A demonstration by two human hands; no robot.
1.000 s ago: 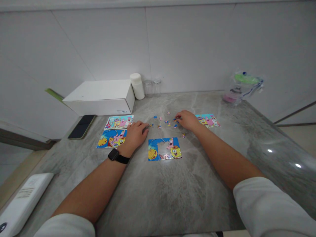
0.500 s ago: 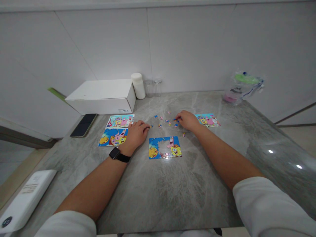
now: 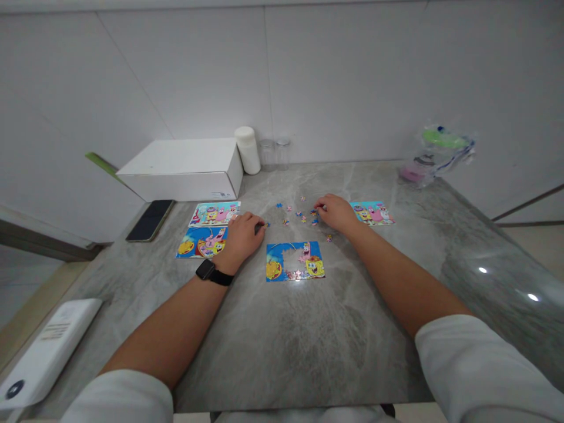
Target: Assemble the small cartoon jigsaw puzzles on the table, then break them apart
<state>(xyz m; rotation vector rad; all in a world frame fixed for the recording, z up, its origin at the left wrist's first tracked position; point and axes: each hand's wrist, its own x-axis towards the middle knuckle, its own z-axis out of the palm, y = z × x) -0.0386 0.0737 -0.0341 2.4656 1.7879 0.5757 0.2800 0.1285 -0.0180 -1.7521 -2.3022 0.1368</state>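
Observation:
On the grey table lies a partly assembled cartoon jigsaw puzzle [image 3: 273, 270], with a gap in its middle. My left hand [image 3: 243, 238], a black watch on its wrist, rests beside a printed picture card [image 3: 200, 244]. Its fingers are curled, and a small puzzle piece [image 3: 268, 224] shows at the fingertips. My right hand [image 3: 337, 212] hovers at the right edge of the loose puzzle pieces [image 3: 304, 219], fingertips drawn together. What they hold, if anything, is too small to make out. Another loose piece [image 3: 329, 238] lies below this hand.
A second card [image 3: 215, 214] lies at the left, and another cartoon picture [image 3: 376, 213] at the right. Behind are a white box [image 3: 180, 170], a white bottle [image 3: 248, 151] and two clear glasses [image 3: 282, 155]. A phone [image 3: 150, 221], white device [image 3: 50, 352] and plastic bag [image 3: 434, 158] lie around.
My right hand has shifted slightly away from the loose pieces, its fingertips lifting a little. My left fingers have drawn in slightly. The assembled puzzle keeps its place.

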